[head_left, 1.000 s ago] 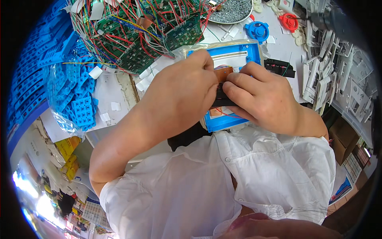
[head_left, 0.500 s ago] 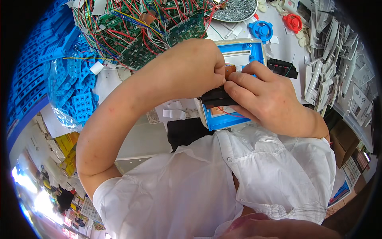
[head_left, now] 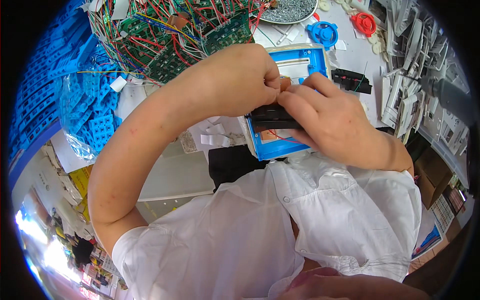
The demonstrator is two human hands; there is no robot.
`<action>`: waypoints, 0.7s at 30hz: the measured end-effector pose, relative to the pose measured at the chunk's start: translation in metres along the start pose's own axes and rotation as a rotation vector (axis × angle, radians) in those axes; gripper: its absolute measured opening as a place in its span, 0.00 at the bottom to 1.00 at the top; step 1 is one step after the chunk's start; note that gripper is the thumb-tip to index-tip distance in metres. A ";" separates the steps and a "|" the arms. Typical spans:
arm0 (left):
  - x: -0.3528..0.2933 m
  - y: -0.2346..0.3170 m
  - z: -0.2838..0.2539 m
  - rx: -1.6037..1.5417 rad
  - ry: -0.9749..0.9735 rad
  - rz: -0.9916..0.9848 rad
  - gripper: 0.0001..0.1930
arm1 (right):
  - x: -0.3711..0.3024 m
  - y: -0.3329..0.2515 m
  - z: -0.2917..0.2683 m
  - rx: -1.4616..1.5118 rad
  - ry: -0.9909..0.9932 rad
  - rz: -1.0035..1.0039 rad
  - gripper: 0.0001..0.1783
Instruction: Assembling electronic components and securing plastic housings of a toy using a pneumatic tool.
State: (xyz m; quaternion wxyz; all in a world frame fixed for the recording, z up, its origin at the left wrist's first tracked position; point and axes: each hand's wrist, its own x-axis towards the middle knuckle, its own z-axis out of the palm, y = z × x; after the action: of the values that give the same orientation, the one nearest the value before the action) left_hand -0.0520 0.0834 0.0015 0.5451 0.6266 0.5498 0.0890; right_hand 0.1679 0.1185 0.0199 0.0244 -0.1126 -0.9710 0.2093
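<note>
A blue plastic housing (head_left: 320, 56) lies in front of me, open side up, with a clear wrap around its edge. Across its near part sits a long black battery holder (head_left: 270, 121), and a thin red wire runs below it. My right hand (head_left: 335, 117) grips this holder from the right, its fingers over the top and thumb beneath. Coming from the left, my left hand (head_left: 245, 77) has its fingertips pinched together against the right fingertips. What the left pinch holds is hidden. A copper-coloured part (head_left: 285, 82) shows just beyond the fingertips.
Wired green circuit boards (head_left: 225, 37) pile up at the back left. Blue plastic parts (head_left: 102, 132) fill a clear bag at left. Behind are a dish of screws (head_left: 290, 15), a blue ring (head_left: 322, 34) and a red ring (head_left: 364, 24). White parts (head_left: 400, 100) and a dark grey tool (head_left: 450, 95) are right.
The view has shifted slightly. More of the black holder shows between my hands, which stay close together. A dark grey tool has come into sight at the right.
</note>
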 end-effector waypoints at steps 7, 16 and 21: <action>-0.002 0.003 -0.001 0.009 0.006 0.026 0.15 | -0.012 0.007 0.012 0.162 0.134 0.021 0.29; 0.044 0.027 -0.021 0.672 0.581 0.169 0.08 | -0.016 0.013 0.017 0.176 0.214 0.010 0.29; 0.127 -0.006 -0.038 1.007 0.962 0.274 0.10 | -0.021 0.006 -0.005 0.152 0.201 0.009 0.28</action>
State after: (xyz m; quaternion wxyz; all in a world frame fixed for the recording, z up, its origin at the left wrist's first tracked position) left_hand -0.0339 0.2042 -0.0505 -0.1300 0.7573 0.6200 0.1588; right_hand 0.1901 0.1207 0.0220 0.1292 -0.1353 -0.9445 0.2701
